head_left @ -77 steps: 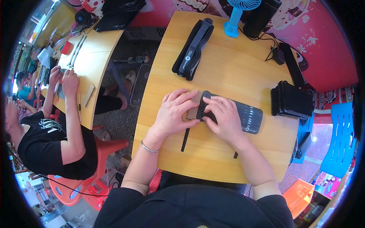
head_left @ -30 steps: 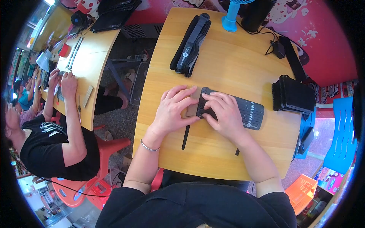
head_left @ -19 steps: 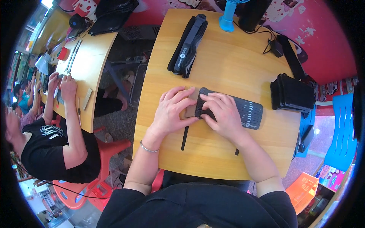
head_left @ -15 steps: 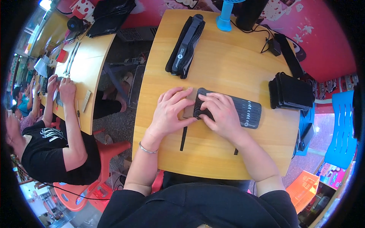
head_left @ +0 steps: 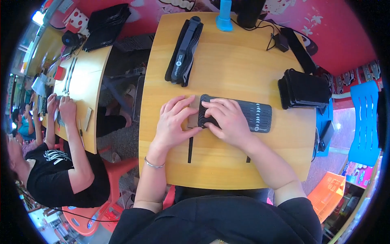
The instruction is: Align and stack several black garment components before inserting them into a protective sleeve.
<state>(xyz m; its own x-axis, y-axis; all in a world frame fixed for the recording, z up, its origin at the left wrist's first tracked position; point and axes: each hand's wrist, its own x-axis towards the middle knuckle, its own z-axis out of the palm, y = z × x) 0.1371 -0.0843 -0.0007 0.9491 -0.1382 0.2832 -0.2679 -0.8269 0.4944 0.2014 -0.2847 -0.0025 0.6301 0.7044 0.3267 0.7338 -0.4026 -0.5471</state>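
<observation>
A row of flat dark grey straps (head_left: 260, 116) with white crescent marks lies side by side on the table in front of me. Their left ends are folded over into a thick roll at a piece of brown cardboard (head_left: 193, 116). My left hand (head_left: 174, 120) curls about the cardboard end, thumb and forefinger closed in on the near and far corners of the roll. My right hand (head_left: 227, 120) lies over the straps from the right, its bent fingertips and thumb gripping the folded ends. The undersides of both grips are hidden.
A long bundle of black straps (head_left: 185, 53) lies at the far left of the table (head_left: 227, 61). Black folded pieces (head_left: 304, 89) are stacked at the right edge. A thin black strip (head_left: 190, 150) lies nearer me. A co-worker (head_left: 61, 162) sits at another table leftward.
The whole view has shifted slightly, so the table appears further left. Both hands keep nearly the same grip on the folded strap ends.
</observation>
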